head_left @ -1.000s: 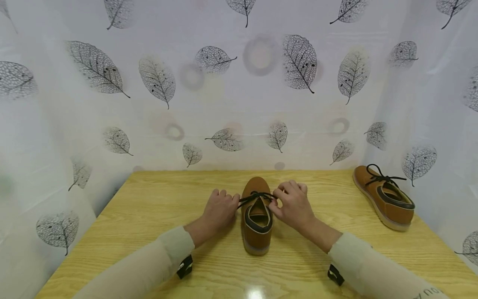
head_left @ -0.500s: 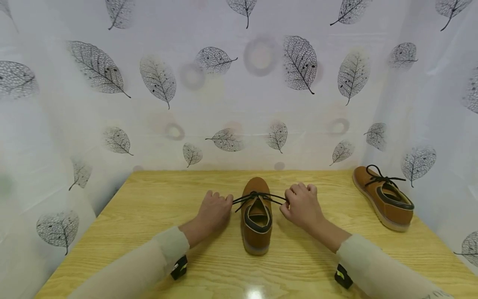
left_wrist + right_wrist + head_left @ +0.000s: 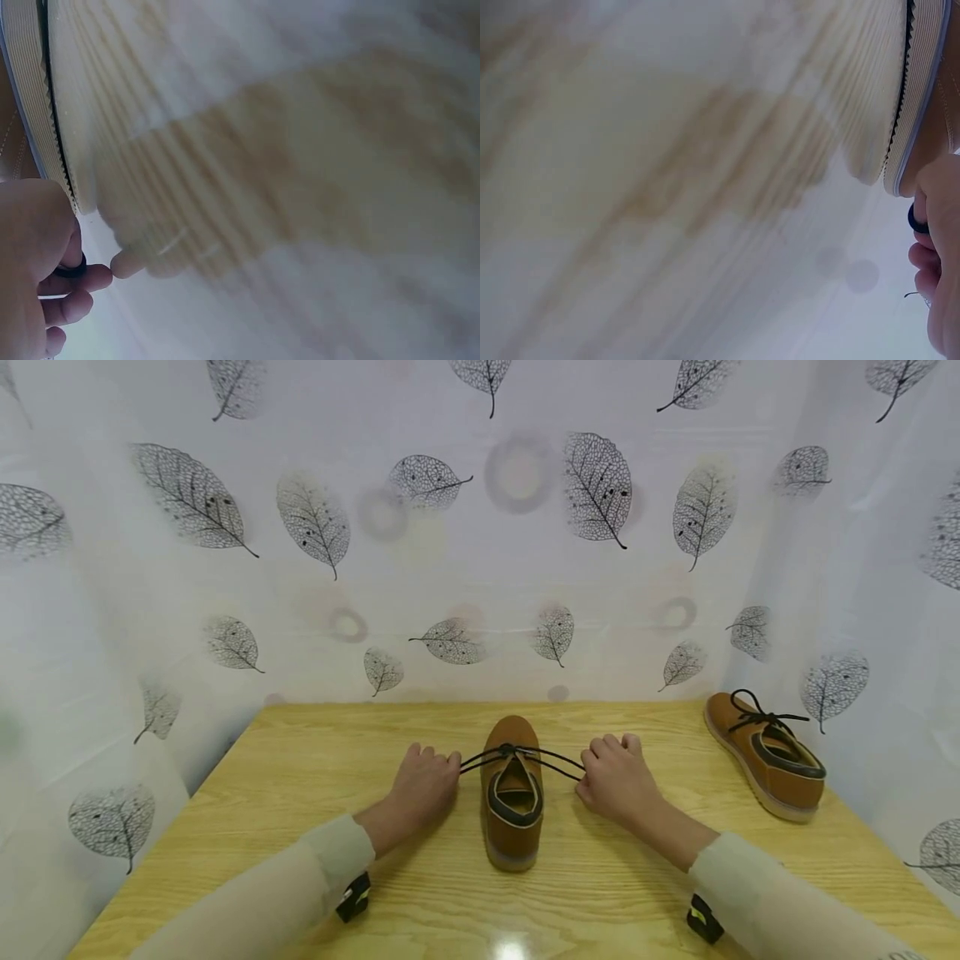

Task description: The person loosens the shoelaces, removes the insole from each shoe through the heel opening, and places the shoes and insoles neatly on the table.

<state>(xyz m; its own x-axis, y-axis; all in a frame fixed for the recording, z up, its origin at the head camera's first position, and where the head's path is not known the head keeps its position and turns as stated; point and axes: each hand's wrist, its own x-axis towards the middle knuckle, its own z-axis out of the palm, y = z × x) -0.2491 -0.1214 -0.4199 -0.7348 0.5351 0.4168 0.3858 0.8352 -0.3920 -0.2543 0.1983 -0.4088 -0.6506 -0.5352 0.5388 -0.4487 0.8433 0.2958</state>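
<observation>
A brown shoe [image 3: 512, 835] with a dark padded collar stands mid-table, toe pointing away from me. Its black shoelace [image 3: 558, 758] is knotted over the tongue and stretches out to both sides. On the left, my left hand [image 3: 423, 787] grips one side of the lace in curled fingers. To the right, my right hand [image 3: 618, 781] grips the other side. In the left wrist view a dark bit of lace [image 3: 73, 268] shows between thumb and fingers. A similar bit of lace [image 3: 916, 220] shows in the right wrist view, beside the shoe's ribbed sole [image 3: 919, 90].
A matching brown shoe [image 3: 776, 768], its lace tied in a bow, stands at the table's far right corner. The wooden table [image 3: 330, 735] ends at a white curtain [image 3: 465, 568] printed with grey leaves, which also hangs along both sides.
Both hands have moved outward from the shoe, left hand leftward and right hand rightward. The lace between them has drawn out longer on both sides. The shoe stays in place.
</observation>
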